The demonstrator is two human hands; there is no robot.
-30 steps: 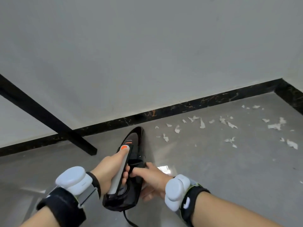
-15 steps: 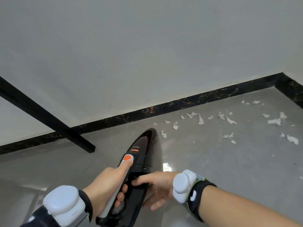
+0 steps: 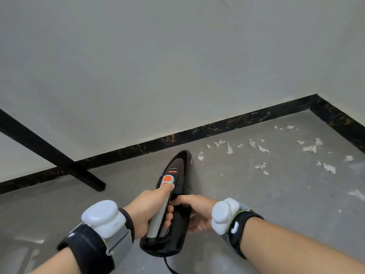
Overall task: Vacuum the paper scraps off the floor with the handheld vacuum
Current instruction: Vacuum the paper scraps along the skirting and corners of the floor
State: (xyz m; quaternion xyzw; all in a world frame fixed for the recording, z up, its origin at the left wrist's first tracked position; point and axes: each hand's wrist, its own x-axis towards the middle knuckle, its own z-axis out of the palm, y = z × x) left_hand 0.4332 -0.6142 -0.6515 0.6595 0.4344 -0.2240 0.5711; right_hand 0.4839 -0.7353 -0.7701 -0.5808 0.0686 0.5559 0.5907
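Observation:
A black handheld vacuum (image 3: pixel 178 169) with a grey handle and orange buttons points away from me toward the wall. My left hand (image 3: pixel 152 210) grips the handle, thumb on the lower orange button. My right hand (image 3: pixel 197 211) holds the vacuum's body from the right side. The nozzle tip sits low over the grey floor, just left of a white paper scrap (image 3: pixel 200 156). Several more torn paper scraps (image 3: pixel 310 148) lie scattered to the right, toward the corner. A black cord trails from the vacuum's rear.
A black marbled baseboard (image 3: pixel 237 122) runs along the white wall and turns at the right corner. A slanted black metal leg (image 3: pixel 59 157) meets the floor at the left. A stray scrap (image 3: pixel 357 194) lies at the far right.
The vacuum has advanced forward and to the right, closer to the scraps. My left thumb has slid down off the upper orange button onto the lower one. Both hands stay on the vacuum.

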